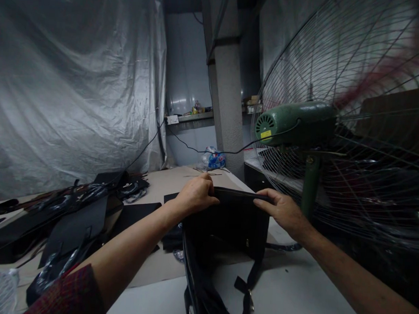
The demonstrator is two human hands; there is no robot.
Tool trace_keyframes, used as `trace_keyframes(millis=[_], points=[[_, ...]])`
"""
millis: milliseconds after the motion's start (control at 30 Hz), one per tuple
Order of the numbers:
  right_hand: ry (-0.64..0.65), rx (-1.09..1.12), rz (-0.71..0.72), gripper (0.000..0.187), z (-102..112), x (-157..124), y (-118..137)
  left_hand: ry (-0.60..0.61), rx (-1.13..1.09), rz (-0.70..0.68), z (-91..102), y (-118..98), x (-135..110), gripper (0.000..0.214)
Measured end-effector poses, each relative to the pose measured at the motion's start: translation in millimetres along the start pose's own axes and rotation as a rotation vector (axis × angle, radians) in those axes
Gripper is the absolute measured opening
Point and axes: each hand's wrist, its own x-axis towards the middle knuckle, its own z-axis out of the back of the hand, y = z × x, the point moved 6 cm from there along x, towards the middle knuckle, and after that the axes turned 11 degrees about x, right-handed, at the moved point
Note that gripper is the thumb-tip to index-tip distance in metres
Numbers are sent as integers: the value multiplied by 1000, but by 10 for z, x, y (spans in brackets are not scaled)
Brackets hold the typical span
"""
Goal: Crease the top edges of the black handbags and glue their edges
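Note:
A black bag (227,222) stands on the table before me, its upper edge raised between both hands. My left hand (198,193) pinches that edge near its left end, thumb toward me. At the right end of the same edge, my right hand (278,207) grips with thumb and fingers closed. A black strap with a metal buckle (251,300) hangs from the bag's near right side. Inside, the bag is dark, and its details are hard to make out.
Several black bags and straps (74,225) lie piled on the left of the table (155,293). A large caged fan (297,124) on a green post stands close at right. Farther back are a blue-and-white plastic bag (214,159), a hanging cable (196,149) and a silver sheet (77,77).

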Motion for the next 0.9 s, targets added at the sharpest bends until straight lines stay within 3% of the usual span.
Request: trace_keyframes(millis=[333, 567, 733, 900], points=[[-13, 12, 6, 31, 4, -8, -4, -21, -48, 15, -27, 37, 12, 11], [0, 34, 50, 30, -22, -4, 9, 36, -3, 220, -33, 113, 39, 13], [-5, 24, 23, 31, -48, 7, 39, 25, 9, 218, -26, 110, 35, 14], [-41, -136, -17, 26, -64, 56, 91, 10, 38, 207, -21, 100, 24, 13]])
